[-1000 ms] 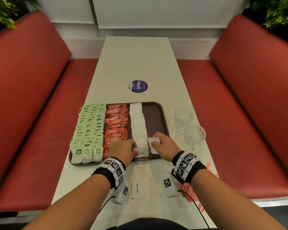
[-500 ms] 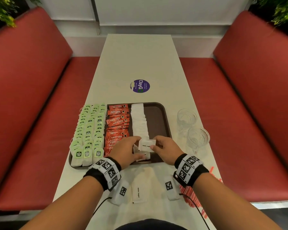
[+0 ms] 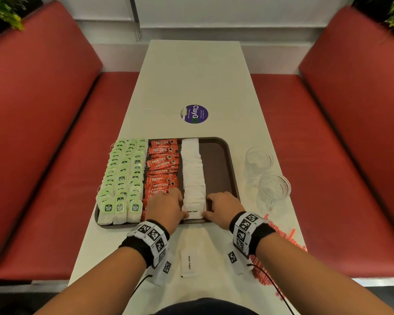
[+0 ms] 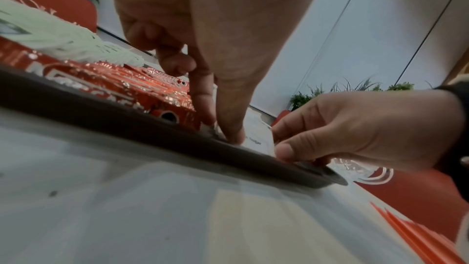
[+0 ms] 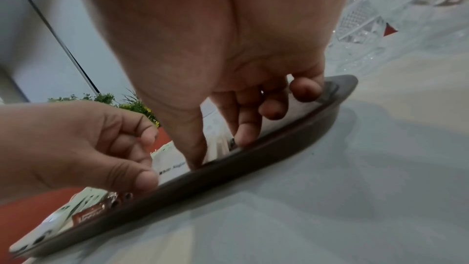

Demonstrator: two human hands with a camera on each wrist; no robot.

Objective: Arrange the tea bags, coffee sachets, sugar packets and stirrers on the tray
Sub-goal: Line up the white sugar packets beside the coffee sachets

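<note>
A brown tray [image 3: 217, 164] holds green tea bags [image 3: 123, 176] on the left, red coffee sachets [image 3: 163, 164] in the middle and a column of white sugar packets [image 3: 192, 169]. The front sugar packet [image 3: 192, 212] lies at the column's near end, against the tray's near rim [image 4: 127, 121]. My left hand [image 3: 182, 210] pinches its left edge, thumb down on it [image 4: 220, 129]. My right hand [image 3: 206, 209] pinches its right edge [image 5: 219, 151]. One more sugar packet [image 3: 188, 263] lies on the table near me. Red stirrers [image 3: 290, 236] lie under my right wrist.
Two clear glasses [image 3: 258, 159] [image 3: 274, 188] stand right of the tray. A purple round sticker [image 3: 194, 114] is on the table beyond it. The tray's right strip is bare. Red bench seats flank the narrow table on both sides.
Half a second ago both hands held the sugar packet raised over the tray. It now lies flat at the near end of the white column, with both hands lower and still on it.
</note>
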